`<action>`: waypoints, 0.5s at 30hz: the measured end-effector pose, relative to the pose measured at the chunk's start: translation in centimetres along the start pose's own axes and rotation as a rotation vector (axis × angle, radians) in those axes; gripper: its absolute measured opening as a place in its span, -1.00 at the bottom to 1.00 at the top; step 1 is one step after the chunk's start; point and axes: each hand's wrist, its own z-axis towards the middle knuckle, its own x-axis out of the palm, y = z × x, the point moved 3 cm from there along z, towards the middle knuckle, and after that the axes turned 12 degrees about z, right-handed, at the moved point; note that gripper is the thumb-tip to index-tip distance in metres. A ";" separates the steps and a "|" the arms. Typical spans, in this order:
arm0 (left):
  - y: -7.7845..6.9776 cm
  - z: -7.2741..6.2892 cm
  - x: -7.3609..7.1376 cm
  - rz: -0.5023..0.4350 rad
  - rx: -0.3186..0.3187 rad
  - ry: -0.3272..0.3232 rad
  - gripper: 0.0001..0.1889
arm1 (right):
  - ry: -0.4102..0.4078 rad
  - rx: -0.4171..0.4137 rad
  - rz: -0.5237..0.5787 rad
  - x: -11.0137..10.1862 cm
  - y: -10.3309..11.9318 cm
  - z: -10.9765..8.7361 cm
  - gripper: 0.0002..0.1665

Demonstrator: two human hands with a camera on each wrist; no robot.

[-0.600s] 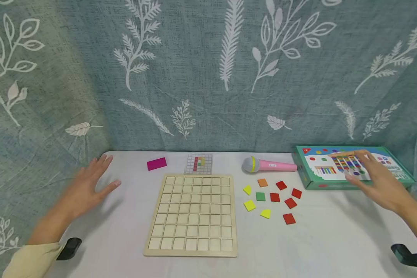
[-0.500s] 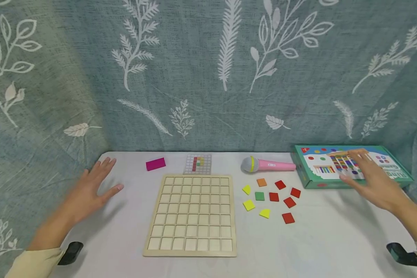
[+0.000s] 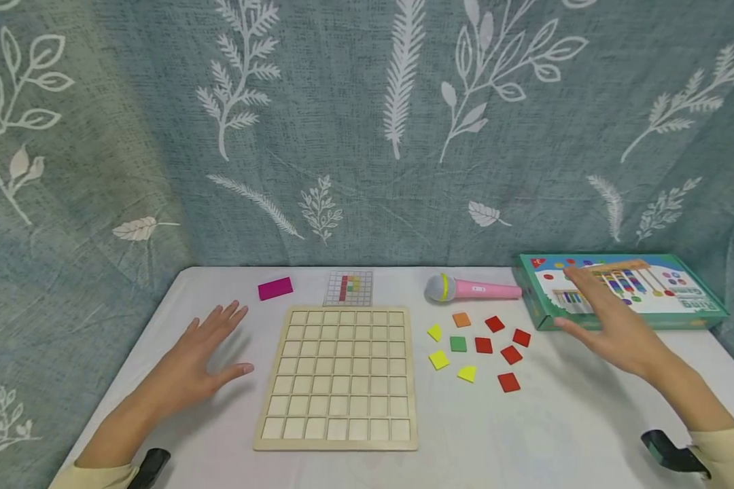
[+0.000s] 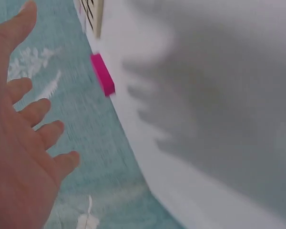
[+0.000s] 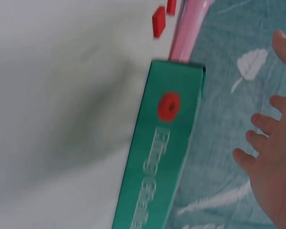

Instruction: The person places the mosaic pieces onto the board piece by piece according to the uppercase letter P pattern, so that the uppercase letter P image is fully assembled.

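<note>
Over the table left of the wooden grid board (image 3: pixel 336 377), my left hand (image 3: pixel 192 363) hovers with spread fingers and holds nothing. My right hand (image 3: pixel 618 333) is held above the table, in front of the green toy box (image 3: pixel 697 282), its fingers extended and holding nothing. Right of the board lie loose flat pieces: several red squares (image 3: pixel 509 382), an orange square (image 3: pixel 461 319), a green square (image 3: pixel 458 344), a yellow square (image 3: pixel 439 360) and two yellow quarter-round pieces (image 3: pixel 467 373). Behind the board is a small pattern card (image 3: pixel 359 292) with a printed grid.
A pink toy microphone (image 3: pixel 486 291) lies behind the loose pieces, its handle end close to the green box. A magenta block (image 3: pixel 275 288) lies at the back left. A patterned blue-green cloth (image 3: pixel 355 122) hangs behind the white table (image 3: pixel 495 441).
My left hand has moved right and nearer, toward the board. My right hand has shifted left across the front of the box. The pieces and board have stayed put.
</note>
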 end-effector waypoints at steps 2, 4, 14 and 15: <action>-0.9 0.1 0.3 -0.035 0.003 0.018 -0.12 | -0.004 -0.025 -0.003 0.5 0.6 0.2 0.06; -1.8 0.2 0.7 -0.066 0.005 0.035 -0.14 | -0.014 -0.062 -0.018 1.1 1.1 0.4 0.04; -4.0 -0.3 2.5 -0.053 0.040 0.140 -0.01 | 0.025 -0.137 0.002 4.6 3.2 1.8 -0.09; -4.1 -0.5 2.7 -0.057 0.041 0.151 0.01 | 0.030 -0.138 0.014 5.0 3.4 2.0 -0.12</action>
